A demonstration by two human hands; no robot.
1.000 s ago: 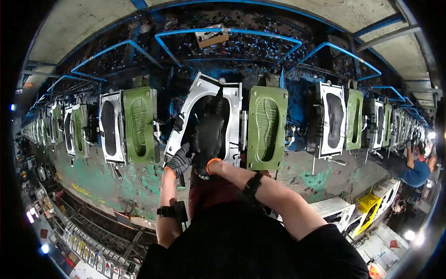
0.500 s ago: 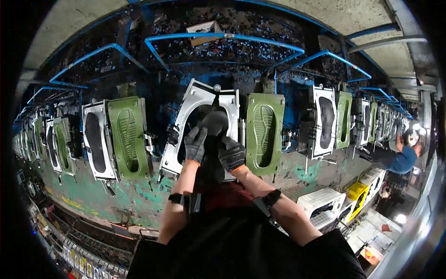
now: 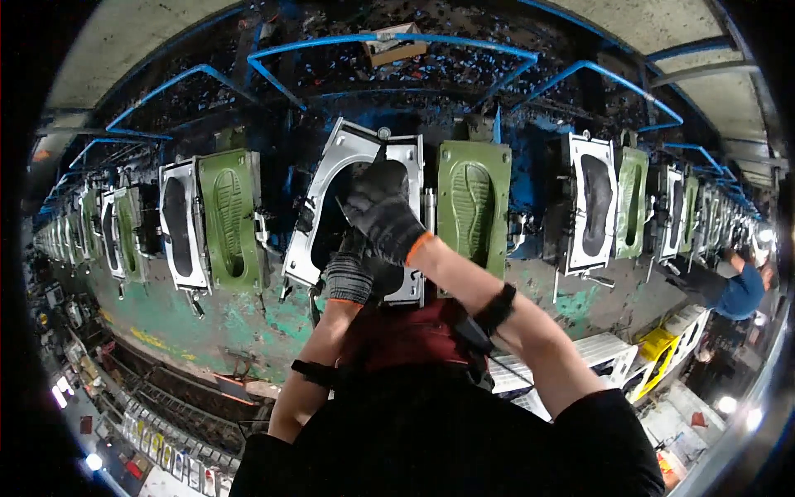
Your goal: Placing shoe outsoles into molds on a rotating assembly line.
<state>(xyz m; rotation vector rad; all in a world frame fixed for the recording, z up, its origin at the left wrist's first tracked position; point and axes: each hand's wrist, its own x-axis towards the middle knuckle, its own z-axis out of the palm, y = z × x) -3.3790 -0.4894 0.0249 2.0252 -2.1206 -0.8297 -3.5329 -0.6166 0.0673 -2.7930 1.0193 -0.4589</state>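
In front of me stands a silver mould frame (image 3: 331, 170) with a large shoe-shaped opening, slightly tilted. Over that opening is a black shoe sole (image 3: 386, 176), its rounded far end showing above my gloves. My right hand (image 3: 385, 219), in a grey knit glove with an orange cuff, reaches across it with fingers curled round its left side. Lower and to the left, my left hand (image 3: 349, 275), gloved alike, is closed at the sole's near part; its fingertips are partly hidden. Just right of the frame lies a green mould half (image 3: 472, 215) with a ridged sole cavity.
More silver and green moulds (image 3: 228, 217) line up both ways. Blue bent rails (image 3: 397, 38) and an open carton (image 3: 396, 55) are beyond. White crates (image 3: 592, 356) and a yellow crate (image 3: 658, 348) stand behind at right. A person in blue (image 3: 739, 291) works far right.
My right hand has moved up and left across the sole, from its right side to its left. My left hand has slid down toward me. The view has shifted slightly.
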